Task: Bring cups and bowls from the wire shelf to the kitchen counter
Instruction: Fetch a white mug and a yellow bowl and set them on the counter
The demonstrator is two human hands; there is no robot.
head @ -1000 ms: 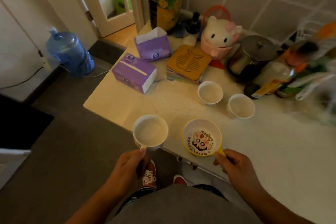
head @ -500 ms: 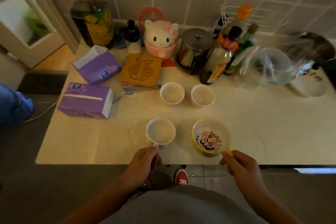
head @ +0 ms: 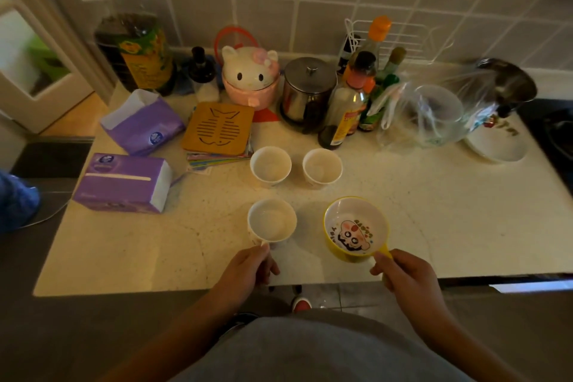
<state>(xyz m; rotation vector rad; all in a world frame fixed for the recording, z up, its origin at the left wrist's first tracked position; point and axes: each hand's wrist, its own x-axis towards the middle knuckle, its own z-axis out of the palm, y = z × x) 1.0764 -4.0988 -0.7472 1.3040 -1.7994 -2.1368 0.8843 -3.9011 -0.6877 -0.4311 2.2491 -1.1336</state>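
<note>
The left hand (head: 248, 270) is closed on the handle of a white mug (head: 272, 220), and the mug sits on the pale counter (head: 449, 211) near its front edge. The right hand (head: 403, 276) pinches the yellow handle of a small yellow bowl (head: 356, 229), which has a cartoon face painted inside. The bowl is just to the right of the white mug, close but not touching it. I cannot tell if the bowl rests flat on the counter or is held a little above it. Behind the white mug stand two white cups, the left cup (head: 270, 164) and the right cup (head: 322, 167), side by side and a little apart. All look empty. To the left of the white mug lies a purple tissue box (head: 122, 183), and behind that box is an open purple tissue pack (head: 142, 122). A wooden trivet (head: 218, 129) with a fish shape cut in it lies on a stack of colored mats, behind and left of the left cup. Farther back, by the tiled wall, are a pink cat-shaped pot (head: 250, 79), a shiny metal canister (head: 308, 90), some sauce bottles (head: 350, 108) and a big oil jug (head: 136, 49). Far to the right of the white mug, a clear plastic bag (head: 434, 115) covers a bowl.
</note>
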